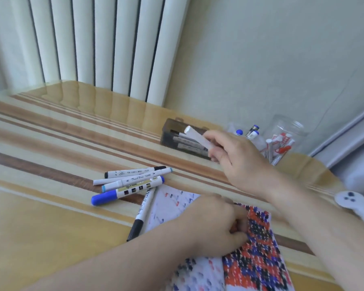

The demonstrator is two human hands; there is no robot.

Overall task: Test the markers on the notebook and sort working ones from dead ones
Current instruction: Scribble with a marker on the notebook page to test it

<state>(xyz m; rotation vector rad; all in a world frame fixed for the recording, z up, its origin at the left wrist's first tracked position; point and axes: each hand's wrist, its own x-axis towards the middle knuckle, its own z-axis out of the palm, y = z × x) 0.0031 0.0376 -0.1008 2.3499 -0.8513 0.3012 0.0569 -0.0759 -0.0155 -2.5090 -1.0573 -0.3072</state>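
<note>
We see the right hand (pixel 237 158) raised over the striped, glossy wooden table (pixel 51 131), its fingers closed around a white, blurred marker barrel (pixel 198 138) whose free end points up and to the left. This held marker sits just in front of a dark, translucent rectangular plastic box (pixel 170 133) that has several white markers lying inside it. The left hand (pixel 214 223) is curled into a loose fist and presses down on the open white notebook (pixel 259 255); we cannot tell whether anything is pinched inside it. The notebook's right page is crowded with red, blue and black test strokes, while the left page carries sparser marks.

Left of the notebook lies a loose cluster of four markers: a thick white marker with a blue cap (pixel 127 191) nearest us, a slim white marker with light-blue ends (pixel 137 180), a plain white marker (pixel 114 180), and a white marker with black ends (pixel 135 171) farthest back. A white marker with a black cap (pixel 142 211) rests along the notebook's left edge, touching the page. Behind the right hand, clear plastic jars (pixel 288 135) lean on the table, holding blue-capped and red-and-white markers. A white game controller (pixel 353 204) lies at the right edge
</note>
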